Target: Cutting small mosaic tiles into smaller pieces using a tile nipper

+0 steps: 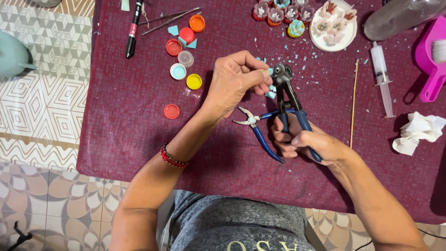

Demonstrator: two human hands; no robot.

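My right hand grips the blue handles of black nippers, jaws pointing away from me. My left hand pinches a small pale blue chip right against those jaws. A second pair of blue-handled pliers lies on the maroon cloth just under my hands, with a pale blue bit at its tip. More pale blue chips lie beneath the nipper jaws.
Several coloured bottle caps, tweezers and a black marker lie at the left. A white plate with small flower pieces, a syringe, a thin wooden stick, a pink dustpan and crumpled tissue are at the right.
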